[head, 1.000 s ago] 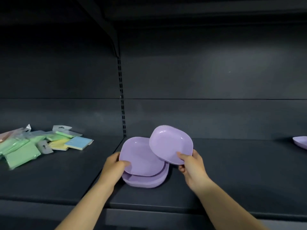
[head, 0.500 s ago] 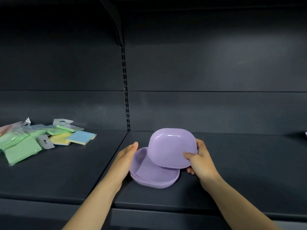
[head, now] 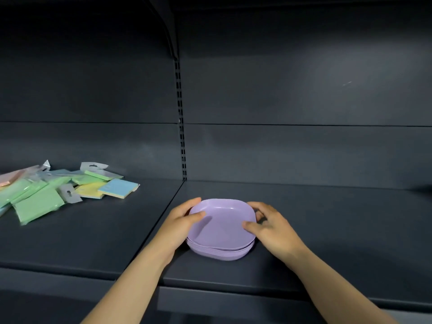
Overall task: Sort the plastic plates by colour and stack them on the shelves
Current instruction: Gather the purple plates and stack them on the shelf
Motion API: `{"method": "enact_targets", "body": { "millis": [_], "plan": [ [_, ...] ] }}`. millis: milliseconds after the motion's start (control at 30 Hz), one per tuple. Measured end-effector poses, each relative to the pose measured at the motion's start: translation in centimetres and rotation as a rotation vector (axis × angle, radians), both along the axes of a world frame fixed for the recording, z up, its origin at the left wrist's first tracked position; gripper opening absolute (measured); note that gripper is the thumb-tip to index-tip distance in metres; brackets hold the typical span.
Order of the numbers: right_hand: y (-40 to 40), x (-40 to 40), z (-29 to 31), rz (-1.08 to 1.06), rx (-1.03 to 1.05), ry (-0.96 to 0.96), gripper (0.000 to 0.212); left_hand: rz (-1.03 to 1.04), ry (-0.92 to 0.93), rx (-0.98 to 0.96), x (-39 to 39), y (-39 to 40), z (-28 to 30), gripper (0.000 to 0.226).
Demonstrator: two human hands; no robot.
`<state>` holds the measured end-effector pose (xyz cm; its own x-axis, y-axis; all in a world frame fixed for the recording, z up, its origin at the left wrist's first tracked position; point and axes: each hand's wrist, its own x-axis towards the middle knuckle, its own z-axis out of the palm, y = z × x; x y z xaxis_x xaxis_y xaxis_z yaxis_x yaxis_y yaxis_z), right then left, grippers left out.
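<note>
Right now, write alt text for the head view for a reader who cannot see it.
Two bare hands steady a stack of lilac plastic plates on a dark shelf, the left hand and right hand each gripping a side, thumb on the top plate's rim. To the left, on the neighbouring shelf section, lies a loose pile of pastel packets.

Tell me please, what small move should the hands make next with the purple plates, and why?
Probably let go and draw both hands back. The top plate already sits nested and level on the purple stack on the shelf, with the left hand and right hand at its two sides.
</note>
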<state>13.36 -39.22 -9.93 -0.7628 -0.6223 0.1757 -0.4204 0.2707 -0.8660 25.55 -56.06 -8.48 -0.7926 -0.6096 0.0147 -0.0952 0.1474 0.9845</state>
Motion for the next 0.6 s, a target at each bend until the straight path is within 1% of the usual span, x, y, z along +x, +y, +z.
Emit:
{"method": "enact_targets", "body": {
  "millis": [67, 200, 300, 333, 433, 500, 600],
  "plan": [
    [0.0, 0.2, 0.0, 0.008, 0.034, 0.035, 0.032, -0.005, -0.005, -0.022, 0.0, -0.2, -0.2, 0.043],
    [0.1, 0.4, 0.1, 0.004, 0.100, 0.122, 0.027, -0.019, 0.000, -0.039, -0.1, -0.2, -0.3, 0.040],
    [0.3, 0.8, 0.4, -0.006, 0.107, 0.197, 0.029, 0.022, 0.039, -0.027, 0.2, -0.3, -0.2, 0.038],
    [0.5, 1.0, 0.5, -0.018, 0.107, 0.210, 0.033, 0.035, 0.043, -0.052, 0.4, -0.3, -0.1, 0.040],
    [2.8, 0.6, 1.4, -0.045, 0.121, 0.231, 0.054, 0.056, 0.030, -0.200, 0.7, 0.4, 1.5, 0.043],
    [5.7, -0.3, 2.4, -0.041, 0.187, 0.338, 0.057, 0.056, 0.063, -0.251, 0.0, 1.3, 3.8, 0.039],
    [11.0, -2.4, 4.4, -0.053, 0.302, 0.565, 0.055, -0.070, 0.087, -0.297, -2.7, 4.4, 7.6, 0.026]
  ]
}}
